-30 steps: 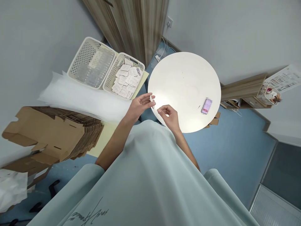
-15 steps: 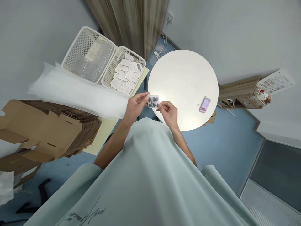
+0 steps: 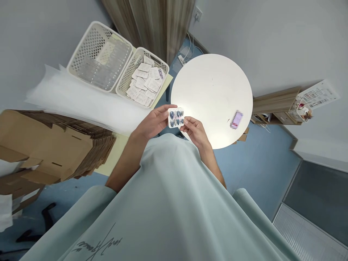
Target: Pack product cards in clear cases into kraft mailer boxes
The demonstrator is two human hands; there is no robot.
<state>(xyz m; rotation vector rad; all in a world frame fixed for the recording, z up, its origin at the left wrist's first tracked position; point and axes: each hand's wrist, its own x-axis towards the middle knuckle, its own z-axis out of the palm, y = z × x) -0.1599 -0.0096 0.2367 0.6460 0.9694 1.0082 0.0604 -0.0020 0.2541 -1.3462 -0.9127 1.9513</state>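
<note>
Between both hands is a small white card of press-on nails (image 3: 176, 117), dark blue and glossy, set in two rows and facing up toward me. My left hand (image 3: 154, 121) is closed on the card's left edge, thumb on the face side. At the lower right corner, my right hand (image 3: 196, 130) pinches the card between thumb and fingers. The card is held in the air over the near left rim of a round white table (image 3: 214, 94).
To the left, one white basket (image 3: 71, 59) holds clear plastic pieces; another basket (image 3: 119, 85) holds many white cards. White sheets (image 3: 89, 101) and stacked flat cardboard boxes (image 3: 51, 143) lie nearer. A pixelated purple item (image 3: 236, 119) rests on the table's right side.
The card has come slightly nearer and tilted up, so its nails show more clearly. Both hands keep their hold, and my view has shifted a little.
</note>
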